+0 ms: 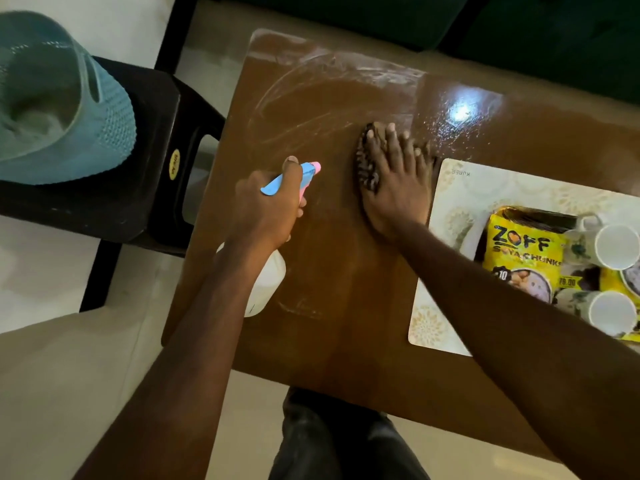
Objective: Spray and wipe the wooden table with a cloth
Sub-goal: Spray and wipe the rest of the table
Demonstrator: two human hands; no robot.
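Observation:
The brown wooden table runs from near me to the far side, with pale wet smears on its far left part and fine droplets near a bright light reflection. My left hand grips a white spray bottle by its blue and pink trigger head, nozzle aimed away from me. My right hand lies flat, fingers spread, pressing a dark patterned cloth onto the tabletop beside the droplets. Most of the cloth is hidden under the palm.
A pale patterned placemat on the right carries a yellow soya chunks packet and two white cups. A black plastic stool at the left holds a teal knitted fabric. A dark green sofa lies beyond the table.

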